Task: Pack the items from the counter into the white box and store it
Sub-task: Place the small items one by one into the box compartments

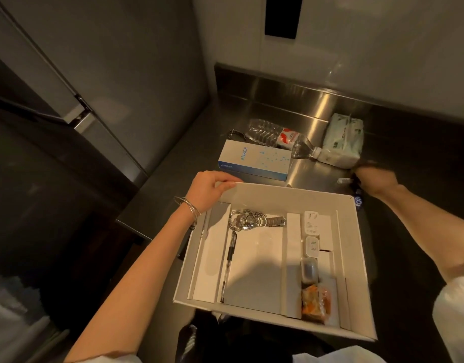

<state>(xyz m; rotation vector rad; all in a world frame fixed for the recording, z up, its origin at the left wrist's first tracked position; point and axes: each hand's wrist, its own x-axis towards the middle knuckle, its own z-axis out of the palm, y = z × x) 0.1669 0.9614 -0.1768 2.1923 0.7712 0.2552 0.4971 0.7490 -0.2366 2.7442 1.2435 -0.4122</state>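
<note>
- The white box [291, 199] sits open at the near edge of the steel worktop [194, 153], partly overhanging it towards me.
- The left hand [210, 188] holds the box's far-left corner, its fingers [225, 182] curled over the rim; thin bangles [189, 209] hang at the wrist.
- The right hand [375, 179] is stretched out past the box's far-right corner, low over the worktop. It is blurred, so I cannot tell whether its fingers are released or grasping anything.
- Inside the box, a metal wristwatch [267, 221] lies at the far end of the middle section, tangled with pearl jewellery [241, 217].
- A pen [229, 263] lies along the left side, running near to far.
- In the right compartment two white chargers [312, 222] lie far, and an orange snack packet [316, 301] near.
- Beyond the box lies an Anker box [254, 159], with a plastic water bottle [275, 137] on its side behind it.
- A tissue pack [343, 140] is far right, touching the bottle's cap.
</note>
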